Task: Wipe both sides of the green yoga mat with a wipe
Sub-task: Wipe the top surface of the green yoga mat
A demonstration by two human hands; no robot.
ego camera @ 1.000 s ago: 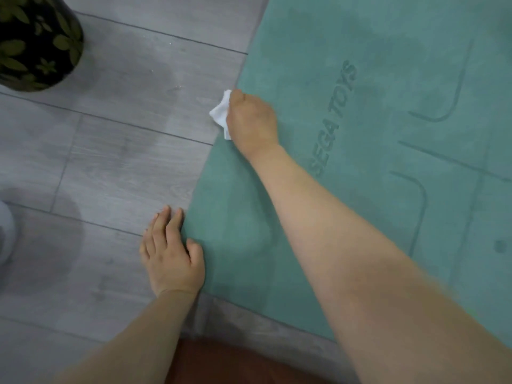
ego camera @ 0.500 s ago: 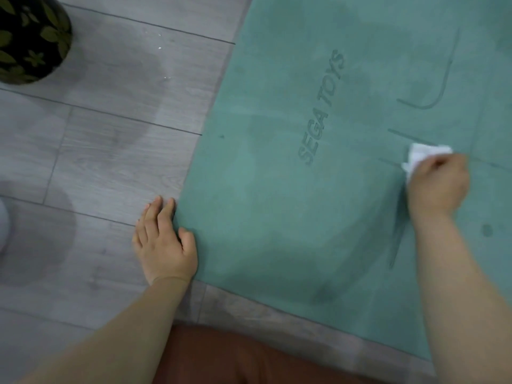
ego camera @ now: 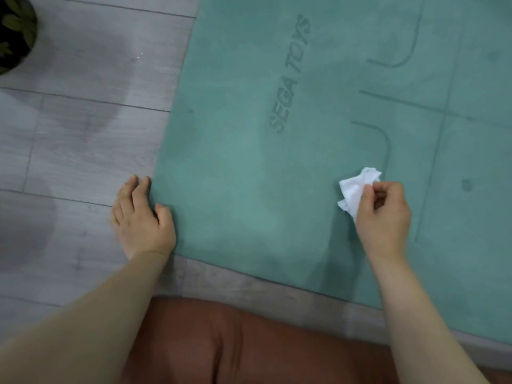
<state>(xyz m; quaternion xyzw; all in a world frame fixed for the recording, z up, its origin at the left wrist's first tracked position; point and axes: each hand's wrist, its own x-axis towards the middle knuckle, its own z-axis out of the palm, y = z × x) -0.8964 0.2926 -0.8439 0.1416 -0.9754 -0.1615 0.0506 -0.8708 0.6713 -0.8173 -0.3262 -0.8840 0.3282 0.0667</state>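
Observation:
The green yoga mat lies flat on the floor, printed side up with "SEGA TOYS" lettering and guide lines. My right hand rests on the mat near its front edge, closed on a crumpled white wipe that sticks out to the upper left of the fingers. My left hand lies palm down on the floor at the mat's near left corner, fingers together along the left edge, thumb touching the corner. It holds nothing.
Grey wood-plank floor spreads to the left and along the front of the mat. A dark pot with a leaf pattern stands at the top left. My knees in reddish-brown fabric sit just before the mat's front edge.
My right hand has swept the wipe from the mat's left edge across to the right, then pulled it back toward the front edge. My left hand has stayed at the corner.

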